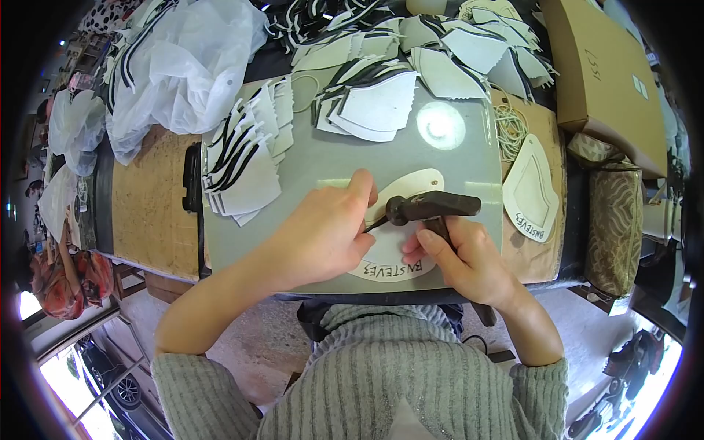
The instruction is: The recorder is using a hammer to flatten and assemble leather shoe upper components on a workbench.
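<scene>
My right hand is wrapped around the wooden handle of a hammer, whose dark metal head lies sideways over the table. My left hand is closed, its fingers pinching a thin dark rod right beside the round hammer face. The rod's kind and most of its length are hidden by the fingers. Beneath both hands lies a white curved template with dark lettering along its near edge and a small hole at its far tip.
Stacks of white cut pieces with black strips cover the table's far side and left. A white plastic bag sits far left. On the right are another template, coiled cord, a cardboard box and a patterned cushion.
</scene>
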Tool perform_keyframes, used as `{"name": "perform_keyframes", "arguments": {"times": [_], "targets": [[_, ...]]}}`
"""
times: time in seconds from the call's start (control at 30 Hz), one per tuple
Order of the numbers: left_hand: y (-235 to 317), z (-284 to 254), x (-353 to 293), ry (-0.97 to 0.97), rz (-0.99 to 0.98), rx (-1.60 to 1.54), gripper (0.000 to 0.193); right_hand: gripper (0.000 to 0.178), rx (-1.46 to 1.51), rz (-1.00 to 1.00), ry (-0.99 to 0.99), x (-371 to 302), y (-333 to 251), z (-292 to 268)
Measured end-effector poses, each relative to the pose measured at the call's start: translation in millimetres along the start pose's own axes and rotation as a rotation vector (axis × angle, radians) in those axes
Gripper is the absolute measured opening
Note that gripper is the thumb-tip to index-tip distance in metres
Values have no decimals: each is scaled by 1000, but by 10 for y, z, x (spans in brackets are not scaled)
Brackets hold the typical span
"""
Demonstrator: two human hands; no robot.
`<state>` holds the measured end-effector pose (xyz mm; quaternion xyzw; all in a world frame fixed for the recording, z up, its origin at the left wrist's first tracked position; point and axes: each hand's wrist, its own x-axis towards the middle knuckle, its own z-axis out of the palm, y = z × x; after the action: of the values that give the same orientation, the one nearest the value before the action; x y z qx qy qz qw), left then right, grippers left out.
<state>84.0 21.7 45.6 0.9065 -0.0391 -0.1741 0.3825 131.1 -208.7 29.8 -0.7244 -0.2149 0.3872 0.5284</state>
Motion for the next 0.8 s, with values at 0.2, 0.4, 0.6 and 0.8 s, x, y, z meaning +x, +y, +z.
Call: {"name": "perform_keyframes", "arguments": {"times": [0.2, 0.4, 0.6, 0.8], "targets": [[53, 121, -134, 55, -8, 38, 33, 23, -258, -111, 125, -77, -62, -308], [62, 159, -187, 7, -60, 165, 36, 16, -801, -256, -7, -53, -391, -406], [110, 299, -229, 216, 26, 199, 38, 22, -1106, -169, -210, 99, -320, -331], [115, 708, -86, 666, 17, 182, 39, 25, -1099, -111, -227, 106, -349, -366]]}}
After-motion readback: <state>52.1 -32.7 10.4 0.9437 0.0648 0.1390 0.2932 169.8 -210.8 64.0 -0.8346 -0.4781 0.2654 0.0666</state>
